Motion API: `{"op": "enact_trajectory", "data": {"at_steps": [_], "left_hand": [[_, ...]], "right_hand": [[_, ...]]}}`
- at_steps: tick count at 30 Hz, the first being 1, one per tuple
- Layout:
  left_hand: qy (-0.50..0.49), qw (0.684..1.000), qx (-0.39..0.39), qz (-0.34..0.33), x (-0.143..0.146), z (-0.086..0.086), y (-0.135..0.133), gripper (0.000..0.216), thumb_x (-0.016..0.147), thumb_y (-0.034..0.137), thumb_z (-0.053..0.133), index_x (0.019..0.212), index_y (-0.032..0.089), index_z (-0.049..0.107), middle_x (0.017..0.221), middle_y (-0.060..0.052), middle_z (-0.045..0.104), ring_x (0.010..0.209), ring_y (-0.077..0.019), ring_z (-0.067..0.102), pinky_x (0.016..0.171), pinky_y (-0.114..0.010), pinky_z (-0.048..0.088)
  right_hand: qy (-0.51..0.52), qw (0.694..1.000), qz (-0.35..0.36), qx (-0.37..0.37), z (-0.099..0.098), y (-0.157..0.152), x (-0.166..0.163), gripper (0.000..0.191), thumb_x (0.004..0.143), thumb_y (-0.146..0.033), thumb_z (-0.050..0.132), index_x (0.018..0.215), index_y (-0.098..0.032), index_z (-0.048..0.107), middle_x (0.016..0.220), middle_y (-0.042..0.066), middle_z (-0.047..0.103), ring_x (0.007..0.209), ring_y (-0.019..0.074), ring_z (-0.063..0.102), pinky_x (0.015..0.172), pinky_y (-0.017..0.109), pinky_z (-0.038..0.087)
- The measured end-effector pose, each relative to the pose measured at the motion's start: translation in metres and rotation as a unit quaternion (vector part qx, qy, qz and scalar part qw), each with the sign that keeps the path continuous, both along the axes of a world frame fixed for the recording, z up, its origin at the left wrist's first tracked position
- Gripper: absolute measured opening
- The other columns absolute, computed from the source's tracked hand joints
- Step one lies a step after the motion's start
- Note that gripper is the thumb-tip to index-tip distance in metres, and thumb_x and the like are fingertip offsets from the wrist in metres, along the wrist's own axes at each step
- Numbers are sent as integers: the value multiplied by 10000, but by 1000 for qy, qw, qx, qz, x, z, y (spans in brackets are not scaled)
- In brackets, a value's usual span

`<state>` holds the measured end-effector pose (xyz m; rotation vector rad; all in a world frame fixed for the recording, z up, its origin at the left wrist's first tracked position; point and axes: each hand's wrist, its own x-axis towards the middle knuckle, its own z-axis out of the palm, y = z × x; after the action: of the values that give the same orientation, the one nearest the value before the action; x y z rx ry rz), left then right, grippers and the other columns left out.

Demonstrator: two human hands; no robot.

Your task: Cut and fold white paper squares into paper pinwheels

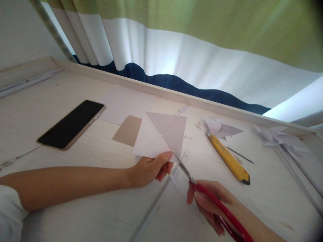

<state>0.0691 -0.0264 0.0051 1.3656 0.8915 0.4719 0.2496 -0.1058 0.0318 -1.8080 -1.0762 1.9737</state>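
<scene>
My left hand point(150, 169) pinches the lower edge of a folded white paper point(161, 136), holding it up over the pale wooden table point(63, 215). My right hand point(214, 205) grips red-handled scissors point(202, 190). Their metal blades point up and left, with the tips at the paper's bottom edge, right beside my left thumb. A narrow paper strip lies on the table under the blades.
A black phone point(72, 123) lies at the left, with a white sheet point(126, 102) and a brown card point(128, 130) beside it. A yellow utility knife point(229, 158) and folded paper shapes point(220, 127) sit at the right. A striped curtain point(191, 50) hangs behind the table.
</scene>
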Motion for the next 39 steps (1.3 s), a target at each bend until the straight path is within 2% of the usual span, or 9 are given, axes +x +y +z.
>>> {"op": "enact_trajectory", "data": {"at_steps": [10, 16, 33, 39], "left_hand": [[-2, 1000, -15, -4, 2, 2, 1, 455, 826, 378, 200, 486, 174, 423, 358, 45, 372, 378, -82, 349, 453, -197, 317], [-1, 1000, -25, 9, 3, 2, 2, 459, 815, 389, 197, 467, 178, 409, 346, 42, 366, 376, -84, 346, 451, -200, 312], [-17, 999, -29, -12, 2, 0, 2, 452, 814, 385, 216, 489, 163, 440, 353, 44, 373, 366, -75, 341, 428, -184, 303], [-9, 999, -34, -13, 2, 0, 1, 462, 826, 387, 213, 498, 160, 447, 359, 44, 378, 373, -76, 349, 442, -185, 314]], "right_hand": [[53, 998, -20, 11, 2, 1, -3, 462, 666, -570, 517, 831, -139, 515, 439, -87, 357, 369, 48, 307, 363, 174, 247], [18, 1000, -13, 8, -1, 2, -3, 531, 630, -620, 518, 844, -133, 510, 462, -84, 369, 368, 45, 316, 361, 179, 250], [78, 996, -26, 17, -7, -2, -2, 414, 707, -528, 512, 846, -138, 524, 438, -94, 352, 352, 37, 305, 356, 165, 254], [69, 997, -21, -5, -10, -1, 0, 409, 714, -529, 508, 844, -141, 513, 440, -90, 376, 341, 37, 324, 350, 165, 252]]}}
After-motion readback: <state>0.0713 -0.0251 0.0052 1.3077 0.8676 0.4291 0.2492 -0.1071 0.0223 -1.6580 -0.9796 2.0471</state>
